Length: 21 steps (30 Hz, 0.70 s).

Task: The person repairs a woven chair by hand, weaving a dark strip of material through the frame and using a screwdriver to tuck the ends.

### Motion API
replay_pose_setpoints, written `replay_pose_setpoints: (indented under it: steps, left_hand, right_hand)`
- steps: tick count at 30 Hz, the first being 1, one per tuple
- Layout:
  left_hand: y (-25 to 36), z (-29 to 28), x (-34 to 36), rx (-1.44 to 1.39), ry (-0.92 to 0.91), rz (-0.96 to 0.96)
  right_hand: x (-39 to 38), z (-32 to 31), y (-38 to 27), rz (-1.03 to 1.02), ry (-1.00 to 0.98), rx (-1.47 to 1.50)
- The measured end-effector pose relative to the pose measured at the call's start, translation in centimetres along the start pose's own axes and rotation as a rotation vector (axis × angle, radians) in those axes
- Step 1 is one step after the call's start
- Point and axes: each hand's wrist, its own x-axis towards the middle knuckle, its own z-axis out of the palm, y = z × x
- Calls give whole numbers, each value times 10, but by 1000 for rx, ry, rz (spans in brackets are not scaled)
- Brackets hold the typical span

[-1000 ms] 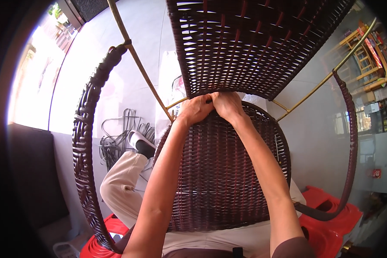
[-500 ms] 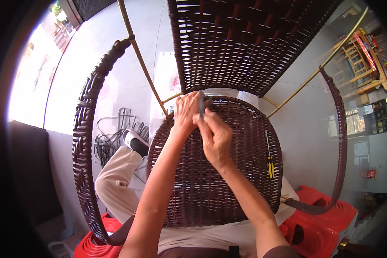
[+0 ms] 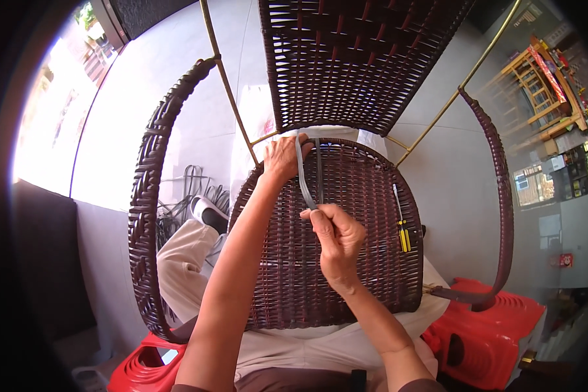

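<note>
A dark brown woven chair seat (image 3: pixel 366 196) lies across my lap, its tall woven backrest (image 3: pixel 346 72) beyond it. My left hand (image 3: pixel 283 159) is closed over the seat's far rim, with the fingers bent down and the tips hidden. A flat grey strip (image 3: pixel 301 171) comes up over that rim beside the left thumb and curves toward me. Its near end is pinched between thumb and fingers of my right hand (image 3: pixel 338 238), held above the middle of the seat. Another dark length of strip (image 3: pixel 319 171) lies along the weave just to the right.
A yellow-and-black handled screwdriver (image 3: pixel 404 228) rests on the seat's right side. Woven armrests (image 3: pixel 151 189) and brass-coloured frame rods (image 3: pixel 225 95) surround the seat. Red plastic stools (image 3: pixel 487 333) stand at both sides. Loose grey strips (image 3: pixel 193 189) lie on the floor at left.
My right hand has moved from beside the left hand toward me, drawing out a longer length of grey strip. The left hand stays at the far rim. The chair appears slightly shifted in view.
</note>
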Motion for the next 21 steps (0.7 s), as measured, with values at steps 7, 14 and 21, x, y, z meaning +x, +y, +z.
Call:
replay_pose_setpoints:
  steps: [7,14,21]
  left_hand:
    - [3,2,1,-11,-39,-44]
    - [3,-1,-2,-35,-6,-29]
    - [7,-3,-6,-43,-29,-67]
  right_hand:
    - [-18,14,9,59,151,18]
    - [-28,15,7,66,149,-89]
    - [-74,8,36,172,98,-117]
